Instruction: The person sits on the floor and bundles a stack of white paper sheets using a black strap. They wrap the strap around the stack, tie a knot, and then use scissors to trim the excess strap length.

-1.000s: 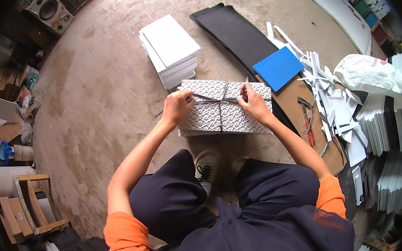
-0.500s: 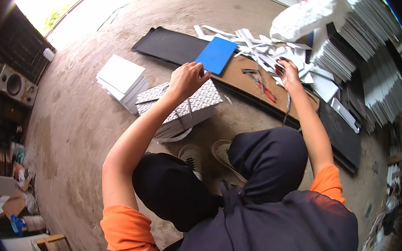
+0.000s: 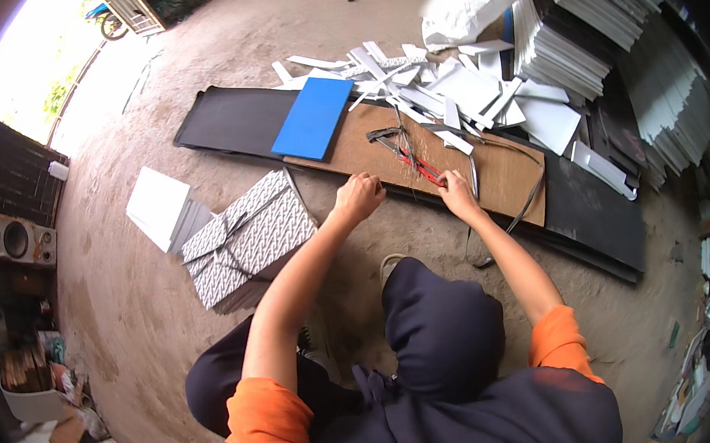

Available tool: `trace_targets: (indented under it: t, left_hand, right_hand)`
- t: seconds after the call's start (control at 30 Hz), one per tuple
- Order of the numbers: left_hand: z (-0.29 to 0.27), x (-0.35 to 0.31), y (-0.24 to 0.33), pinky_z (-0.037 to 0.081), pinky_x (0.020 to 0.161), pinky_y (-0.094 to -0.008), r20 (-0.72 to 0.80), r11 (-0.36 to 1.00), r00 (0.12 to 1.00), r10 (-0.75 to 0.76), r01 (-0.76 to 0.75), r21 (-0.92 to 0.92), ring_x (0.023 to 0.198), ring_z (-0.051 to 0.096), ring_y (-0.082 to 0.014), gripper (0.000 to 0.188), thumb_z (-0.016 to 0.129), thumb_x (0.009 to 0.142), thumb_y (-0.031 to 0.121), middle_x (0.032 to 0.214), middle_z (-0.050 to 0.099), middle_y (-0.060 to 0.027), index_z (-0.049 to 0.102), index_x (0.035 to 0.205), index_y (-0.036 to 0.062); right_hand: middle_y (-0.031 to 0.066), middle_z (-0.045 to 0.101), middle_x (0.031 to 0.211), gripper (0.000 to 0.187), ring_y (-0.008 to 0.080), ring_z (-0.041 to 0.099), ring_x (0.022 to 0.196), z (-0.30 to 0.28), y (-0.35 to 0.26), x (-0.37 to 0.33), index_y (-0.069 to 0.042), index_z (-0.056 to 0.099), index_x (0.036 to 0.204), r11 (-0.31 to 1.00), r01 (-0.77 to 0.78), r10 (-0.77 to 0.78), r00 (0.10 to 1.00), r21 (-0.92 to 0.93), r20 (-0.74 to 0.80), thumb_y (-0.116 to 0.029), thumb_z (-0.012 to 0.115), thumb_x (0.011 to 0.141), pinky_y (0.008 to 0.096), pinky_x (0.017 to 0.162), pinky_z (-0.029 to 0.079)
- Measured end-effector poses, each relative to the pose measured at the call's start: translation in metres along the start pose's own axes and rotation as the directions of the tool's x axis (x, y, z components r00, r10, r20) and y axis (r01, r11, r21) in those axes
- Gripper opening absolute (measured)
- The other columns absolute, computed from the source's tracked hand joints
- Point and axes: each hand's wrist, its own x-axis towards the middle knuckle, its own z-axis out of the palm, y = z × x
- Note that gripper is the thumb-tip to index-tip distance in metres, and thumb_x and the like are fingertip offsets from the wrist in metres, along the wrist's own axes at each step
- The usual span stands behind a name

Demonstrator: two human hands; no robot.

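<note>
Comparing with half a second ago, I see my left hand has left the patterned box, at centre left on the concrete floor, and rests fisted on the brown board. My right hand grip is clamped on the red-handled scissors at centre, below white offcuts.

Your red-handled scissors lie flat on the brown board, blades angled up-left toward the blue sheet, handles just beside your right hand, with your patterned grey-and-white box, tied crosswise with ribbon, resting on the floor to the left.
</note>
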Motion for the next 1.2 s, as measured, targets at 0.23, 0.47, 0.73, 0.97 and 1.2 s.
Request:
trace_targets:
  t: [0.23,0.47,0.73,0.97,1.2]
  left_hand:
    - [0.087,0.046,-0.008,0.044,0.07,-0.0371,-0.106,0.884,0.971,-0.216,0.148,-0.443,0.075,0.055,-0.0293,0.015,0.056,0.073,0.016,0.079,0.055,-0.0155,0.059,0.077,0.0015]
    - [0.096,0.058,-0.009,0.044,0.068,-0.0328,-0.048,0.787,0.938,-0.343,0.259,-0.56,0.074,0.057,-0.0241,0.017,0.054,0.079,0.017,0.081,0.054,-0.0129,0.059,0.082,0.0008]
    - [0.063,0.034,-0.012,0.044,0.072,-0.0301,0.158,0.796,0.955,-0.25,0.295,-0.528,0.081,0.057,-0.0188,0.023,0.054,0.081,0.021,0.093,0.058,-0.0121,0.058,0.094,0.0022]
    - [-0.047,0.006,0.016,0.046,0.079,-0.0267,0.236,0.159,0.948,-0.211,0.272,-0.949,0.088,0.056,-0.015,0.037,0.05,0.086,0.026,0.099,0.057,-0.008,0.047,0.113,0.0005]
    - [-0.17,-0.091,-0.022,0.044,0.087,-0.0285,0.052,-0.018,0.914,-0.402,0.049,-0.999,0.095,0.052,-0.0141,0.033,0.053,0.084,0.02,0.102,0.053,-0.007,0.046,0.111,0.0019]
  right_hand:
    - [0.0176,0.043,0.102,0.049,0.0349,0.045,0.095,0.041,0.014,0.048,-0.001,0.042,0.11,0.987,0.089,-0.1,0.992,-0.137,-0.076,-0.004,0.064,0.065,0.0404,0.083,0.038]
    - [0.0276,0.045,0.102,0.042,0.0389,0.046,0.097,0.03,0.032,0.047,0.002,0.04,0.109,0.983,-0.008,0.043,0.982,-0.186,0.186,-0.008,0.056,0.071,0.0414,0.081,0.04]
    - [0.0167,0.055,0.088,0.03,0.019,0.058,0.067,-0.081,-0.009,-0.008,0.003,0.038,0.107,0.643,-0.679,0.282,0.639,0.353,0.716,-0.007,0.038,0.079,0.0297,0.063,0.047]
    - [0.0015,0.05,0.064,0.032,0.0087,0.051,0.05,-0.119,-0.125,-0.013,-0.002,0.043,0.1,0.635,-0.473,0.014,0.798,0.611,0.603,-0.031,0.047,0.086,0.0218,0.047,0.042]
    - [-0.0004,0.046,0.051,0.036,0.0071,0.046,0.04,-0.069,-0.258,0.007,-0.002,0.054,0.073,0.804,-0.156,-0.223,0.816,0.574,0.534,-0.036,0.049,0.085,0.0224,0.037,0.038]
